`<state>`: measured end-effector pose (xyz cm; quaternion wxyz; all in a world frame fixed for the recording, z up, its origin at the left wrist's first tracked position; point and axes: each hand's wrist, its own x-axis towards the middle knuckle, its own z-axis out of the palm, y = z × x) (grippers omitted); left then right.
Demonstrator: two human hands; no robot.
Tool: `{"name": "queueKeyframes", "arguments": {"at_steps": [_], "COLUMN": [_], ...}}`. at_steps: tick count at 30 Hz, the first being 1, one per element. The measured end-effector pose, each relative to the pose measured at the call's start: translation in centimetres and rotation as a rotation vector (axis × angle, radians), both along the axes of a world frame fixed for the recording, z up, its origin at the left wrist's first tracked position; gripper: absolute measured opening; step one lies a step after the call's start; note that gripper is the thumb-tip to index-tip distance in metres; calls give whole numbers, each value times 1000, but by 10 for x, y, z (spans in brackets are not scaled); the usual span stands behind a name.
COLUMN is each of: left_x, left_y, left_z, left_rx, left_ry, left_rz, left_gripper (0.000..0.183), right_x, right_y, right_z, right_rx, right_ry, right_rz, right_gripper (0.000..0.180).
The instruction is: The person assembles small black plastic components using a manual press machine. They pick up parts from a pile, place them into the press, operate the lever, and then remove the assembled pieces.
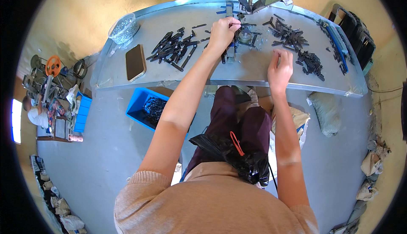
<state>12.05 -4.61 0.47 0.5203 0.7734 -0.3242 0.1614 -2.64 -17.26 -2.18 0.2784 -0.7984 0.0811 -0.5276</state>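
My left hand (222,34) reaches over the metal worktable, thumb and fingertips pinched on the end of a slim black strip (248,24). Just below that strip is a small round metal fixture (244,36), with more black strips around it. The head of a bench machine (249,2), possibly a riveting press, comes down behind the fixture. My right hand (280,67) hovers near the table's front edge with curled fingers; whether anything is in them is hidden. Right of it lie loose small black pieces (310,64), and farther back a pile of black strips (289,34).
Jointed black strips (175,48) lie heaped at left, near a phone (135,62) and a plastic tub of small shiny parts (124,27). A flat metal bar (229,27) crosses the table. Below stands a blue bin (136,107). Another person (38,115) sits far left.
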Motion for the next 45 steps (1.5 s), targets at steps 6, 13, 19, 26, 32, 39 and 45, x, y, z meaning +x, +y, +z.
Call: {"name": "queueKeyframes", "arguments": {"at_steps": [6,13,19,26,32,39,45], "left_x": [4,2,-1,-10,-9,-12,-15], "left_y": [1,6,5,11,18,17,18], "left_z": [-1,-2,-3,-18,-24,-22,-22], "left_rx": [116,107,146,-134,-143,-146,-164], "left_ry": [-59,-154,-126,207,288,270,318], "left_rz": [48,77,115,134,192,219,204], "left_gripper": [16,17,17,15,12,13,14], "right_x": [2,2,2,1,1,0,0], "right_y": [-1,0,-1,0,2,2,4], "right_z": [-1,-1,-1,-1,2,4,6], "right_rx": [-25,-8,-18,4,44,101,75], "right_ry": [-17,13,0,-16,10,45,68], "right_rz": [-23,-42,-36,-63,-67,-49,-73], "right_gripper": [2,2,4,8,15,17,17]}}
